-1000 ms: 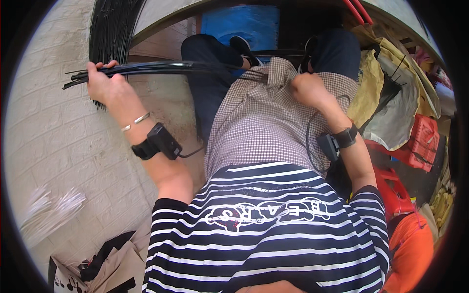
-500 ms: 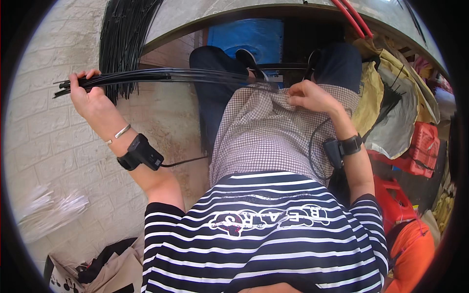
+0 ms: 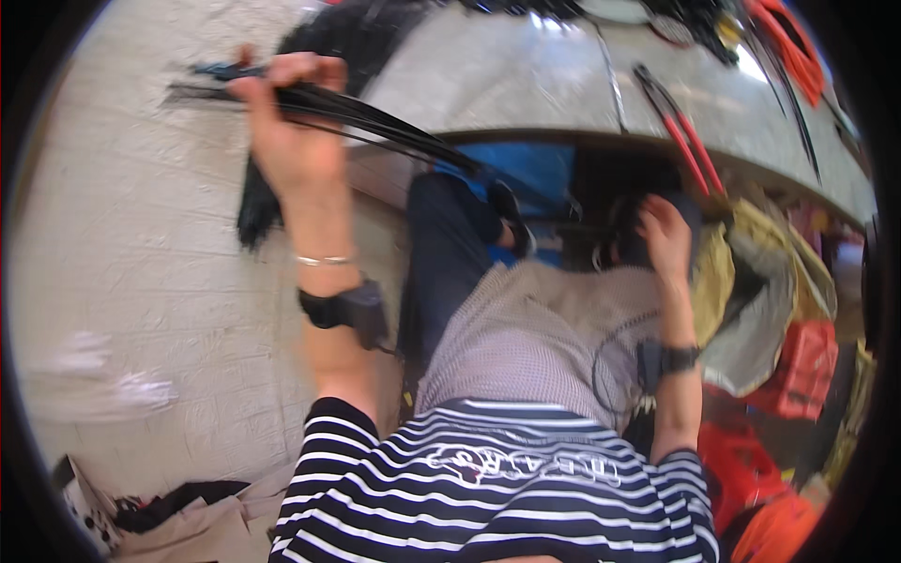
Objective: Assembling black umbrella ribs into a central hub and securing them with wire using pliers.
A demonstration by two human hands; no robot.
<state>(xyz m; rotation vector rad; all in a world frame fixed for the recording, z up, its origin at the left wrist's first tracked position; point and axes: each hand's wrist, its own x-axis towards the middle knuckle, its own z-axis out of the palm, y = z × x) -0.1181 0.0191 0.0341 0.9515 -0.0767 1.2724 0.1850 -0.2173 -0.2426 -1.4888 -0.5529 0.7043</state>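
Note:
My left hand (image 3: 298, 117), raised at the left by the workbench's edge, is closed round one end of a bundle of cable ties (image 3: 389, 127), long, thin and black. Their short ends stick out past my fingers on the left; the long ends slant down to the right over my knee. Behind that hand, a larger pile of black ties (image 3: 349, 45) lies on the bench corner and hangs off it. Above my right knee my right hand (image 3: 664, 236) has its fingers loosely bent and apart, with nothing visible in them. Both hands are somewhat blurred.
The grey workbench (image 3: 507, 80) spans the far side, with red-handled cutters (image 3: 685, 141) over its edge. To my right are an open yellow-and-grey sack (image 3: 746, 324), a red plastic container (image 3: 805, 366) and a red stool (image 3: 737, 455). A blurred white bundle (image 3: 141, 394) lies at left.
The view has shifted to show more of the bench. My left hand has risen with the cable ties, which now slant. My right hand has left their far ends and moved right, over my knee.

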